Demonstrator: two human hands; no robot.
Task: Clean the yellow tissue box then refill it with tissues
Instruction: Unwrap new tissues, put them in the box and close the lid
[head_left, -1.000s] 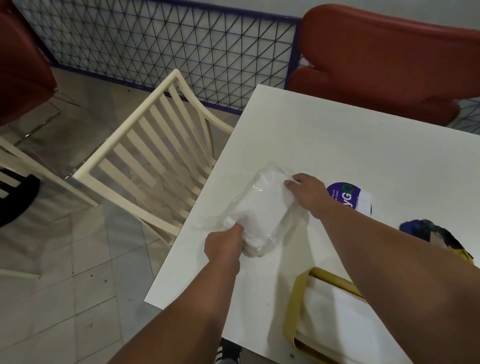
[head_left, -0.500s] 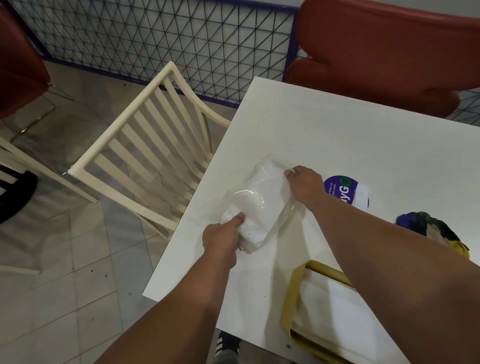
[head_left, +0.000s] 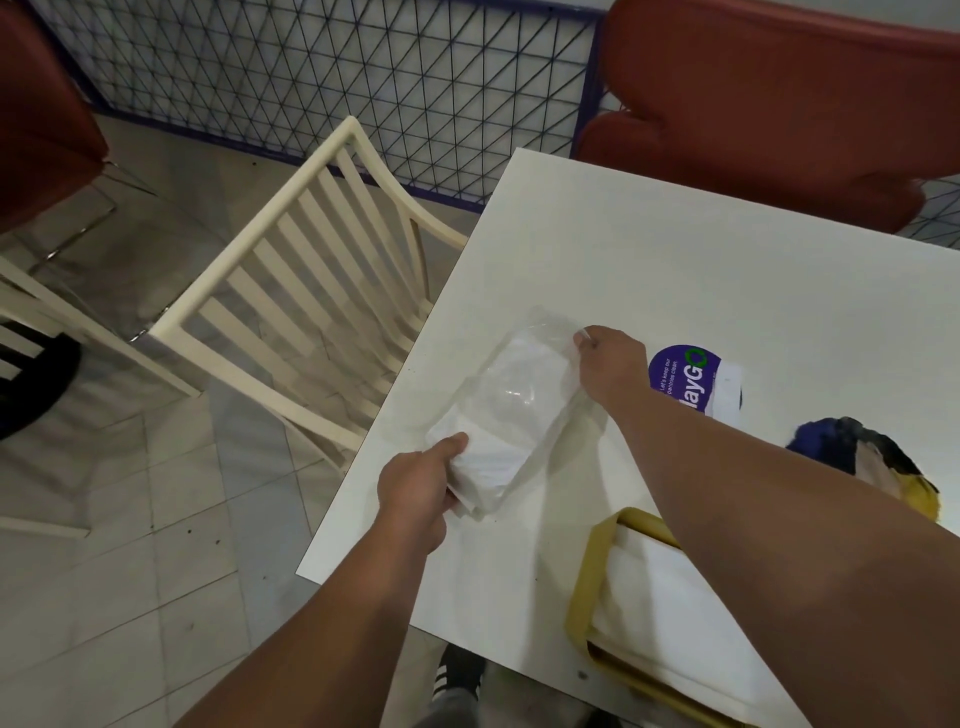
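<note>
Since the earlier frame the left hand (head_left: 415, 483) has kept its hold on the near end of the tissue pack (head_left: 506, 410), while the right hand (head_left: 613, 369) has drawn the far end of the clear wrapper (head_left: 545, 332) a little higher, so more loose film now stands up at frame centre. Left fingers: curled round the lower-left end of the pack, thumb on top, grasping the white tissues where they stick out of the film. Right fingers: pinched together on the upper-right edge of the wrapper, grasping the film only; the fingertips themselves are partly hidden by the knuckles. The pack lies at a slant on the white surface (head_left: 701, 270), near its left edge, between the two hands. The yellow tissue box (head_left: 592, 571) sits at lower right of the frame, on the surface near its front edge, partly covered by the right forearm; white shows inside its rim, nature not discernible. A purple-and-white label (head_left: 685, 379) lies just right of the right hand. A blue, black and yellow cloth (head_left: 852, 447) lies at the right edge. A cream slatted chair (head_left: 291, 260) stands left of the surface; a red seat (head_left: 779, 104) fills the upper right.
</note>
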